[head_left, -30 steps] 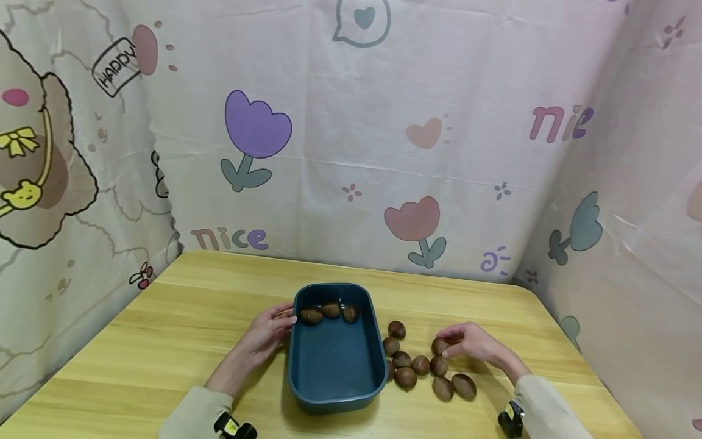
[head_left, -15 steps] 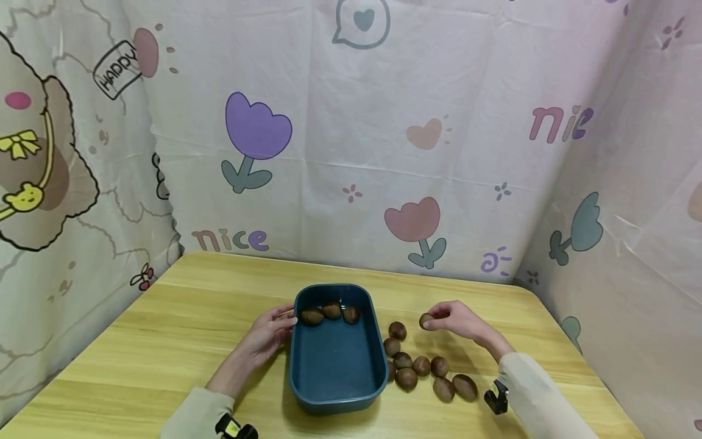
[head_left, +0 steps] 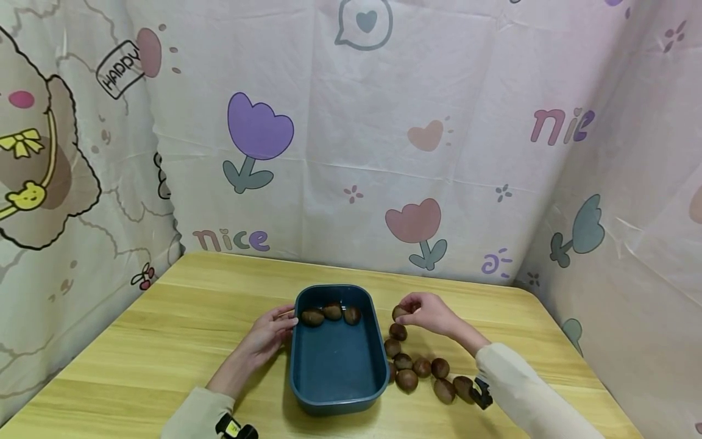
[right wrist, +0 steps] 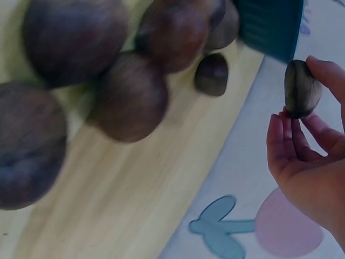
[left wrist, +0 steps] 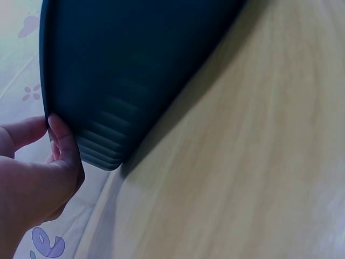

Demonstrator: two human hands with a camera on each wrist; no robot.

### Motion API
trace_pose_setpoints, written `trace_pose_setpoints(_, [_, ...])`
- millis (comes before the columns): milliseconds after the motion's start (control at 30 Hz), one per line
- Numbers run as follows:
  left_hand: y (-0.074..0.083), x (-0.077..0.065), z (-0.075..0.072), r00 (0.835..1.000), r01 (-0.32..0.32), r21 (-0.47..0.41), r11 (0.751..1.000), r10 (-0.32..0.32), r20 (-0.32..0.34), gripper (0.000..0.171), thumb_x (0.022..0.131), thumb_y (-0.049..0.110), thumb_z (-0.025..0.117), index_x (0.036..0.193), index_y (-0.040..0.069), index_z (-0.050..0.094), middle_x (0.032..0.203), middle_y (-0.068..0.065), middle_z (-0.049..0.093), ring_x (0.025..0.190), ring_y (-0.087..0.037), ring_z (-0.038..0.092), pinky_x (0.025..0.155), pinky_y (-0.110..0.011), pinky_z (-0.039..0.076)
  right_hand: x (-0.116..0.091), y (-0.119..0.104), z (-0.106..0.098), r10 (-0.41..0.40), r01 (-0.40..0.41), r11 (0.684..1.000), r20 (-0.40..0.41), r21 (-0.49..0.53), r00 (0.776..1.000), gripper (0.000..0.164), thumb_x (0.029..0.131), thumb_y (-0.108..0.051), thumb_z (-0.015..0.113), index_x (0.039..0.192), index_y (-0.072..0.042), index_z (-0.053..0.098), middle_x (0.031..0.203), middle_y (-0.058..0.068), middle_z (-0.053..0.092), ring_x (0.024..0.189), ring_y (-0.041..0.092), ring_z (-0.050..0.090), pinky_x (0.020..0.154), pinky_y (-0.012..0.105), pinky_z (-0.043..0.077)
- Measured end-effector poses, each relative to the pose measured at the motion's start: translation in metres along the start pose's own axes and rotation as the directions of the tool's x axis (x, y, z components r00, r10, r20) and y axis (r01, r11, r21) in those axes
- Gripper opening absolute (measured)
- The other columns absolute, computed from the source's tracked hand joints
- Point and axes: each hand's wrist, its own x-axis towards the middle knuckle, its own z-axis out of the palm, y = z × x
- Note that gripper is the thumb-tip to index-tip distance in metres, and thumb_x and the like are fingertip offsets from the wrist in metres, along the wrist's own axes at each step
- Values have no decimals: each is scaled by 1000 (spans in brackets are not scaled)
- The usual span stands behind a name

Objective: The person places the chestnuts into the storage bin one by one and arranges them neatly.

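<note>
A dark blue rectangular tub (head_left: 336, 390) stands on the wooden table, with three brown chestnuts (head_left: 331, 313) lying along its far end. My left hand (head_left: 269, 332) rests against the tub's left far corner (left wrist: 102, 156), fingertips touching its rim. My right hand (head_left: 425, 312) is raised just right of the tub and pinches one chestnut (head_left: 399, 311) (right wrist: 302, 89) between thumb and fingers. Below that hand, several more chestnuts (head_left: 419, 369) (right wrist: 135, 94) lie loose on the table beside the tub's right wall.
The wooden table (head_left: 181, 317) is closed in by a printed cloth backdrop (head_left: 356, 152) at the back and on both sides. Bare table top lies to the left of the tub and behind it.
My right hand lifted a chestnut off the pile and carried it up and left toward the tub's far right corner. The left hand and tub stayed put.
</note>
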Motion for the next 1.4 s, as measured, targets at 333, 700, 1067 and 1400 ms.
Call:
trace_pose_setpoints(333, [3,-4,-3,1000,0,-15,1000,-1,-11,50,96,-2,50,140,-13,30,114,-12,54,94,-15,56,80,-25,48,26,-45,3,-113,121,990,95,-79,989,26,81,-24,77,100,-8,70,87,-3,62,79,14,55,71,33,47])
trace_pose_setpoints(700, [4,-4,-2,1000,-5,-28,1000,5,1,50,96,-2,51,140,-13,29,111,-10,55,93,-14,56,77,-23,48,53,-85,28,-30,16,995,139,95,990,34,83,-19,77,113,-4,68,100,2,65,89,15,59,80,33,51])
trace_pose_setpoints(1067, [4,-2,-2,1000,-2,-29,1000,2,6,49,96,-2,49,139,-13,29,112,-10,54,94,-13,55,78,-23,47,74,-103,69,59,-81,959,88,270,994,32,79,-21,81,104,-3,71,94,3,66,81,19,60,76,37,52])
trace_pose_setpoints(1400, [2,-1,0,1000,13,-45,999,-12,28,49,97,-2,50,140,-11,29,114,-11,55,94,-13,56,82,-25,48,89,-107,95,70,-107,941,128,320,989,21,80,-20,80,92,-4,73,79,1,64,76,18,57,66,28,47])
